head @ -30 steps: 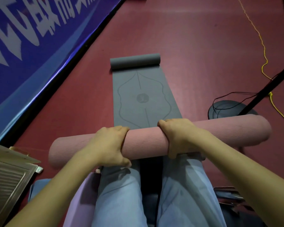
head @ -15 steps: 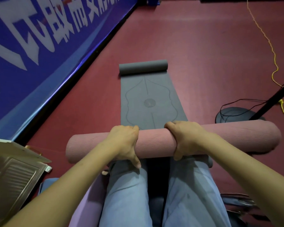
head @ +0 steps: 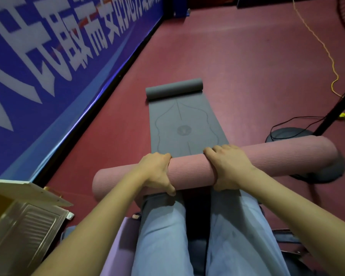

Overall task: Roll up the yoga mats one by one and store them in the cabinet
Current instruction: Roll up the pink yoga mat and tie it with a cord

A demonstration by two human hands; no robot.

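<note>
Red flooring (head: pixel 247 56) is seen beneath a grey mat (head: pixel 184 128), partly unrolled. Across its near end, above the knees, a fully rolled pink mat (head: pixel 189 171) is gripped by the left hand (head: pixel 155 172) and right hand (head: pixel 227 166), fingers curled round it. Storing appears to be in hand; next, the roll likely must be carried to the open cabinet (head: pixel 22 222), left of the grey mat.

White Chinese characters on blue banner (head: pixel 48 56)
</note>
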